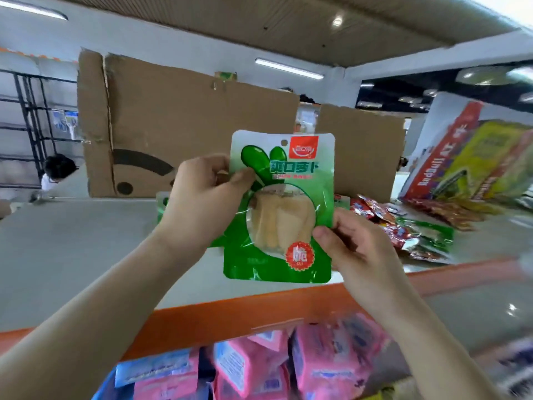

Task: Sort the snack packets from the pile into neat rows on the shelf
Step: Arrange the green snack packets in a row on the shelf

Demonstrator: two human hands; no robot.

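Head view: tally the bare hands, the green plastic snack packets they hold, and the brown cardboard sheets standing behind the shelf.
Bare hands: 2, left hand, right hand
Green plastic snack packet held: 1
Brown cardboard sheets: 2
Total: 5

grey shelf [72, 255], snack pile [409, 226], cardboard sheets [187, 125]

1. The grey shelf top [72, 249] lay bare across the left of the frame, open to a hand.
2. Cardboard sheets [187, 119] stood upright along its back edge, walling off centre frame.
3. A pile of snack packets [403, 226] and leaning cartons [476, 160] crowded the right.
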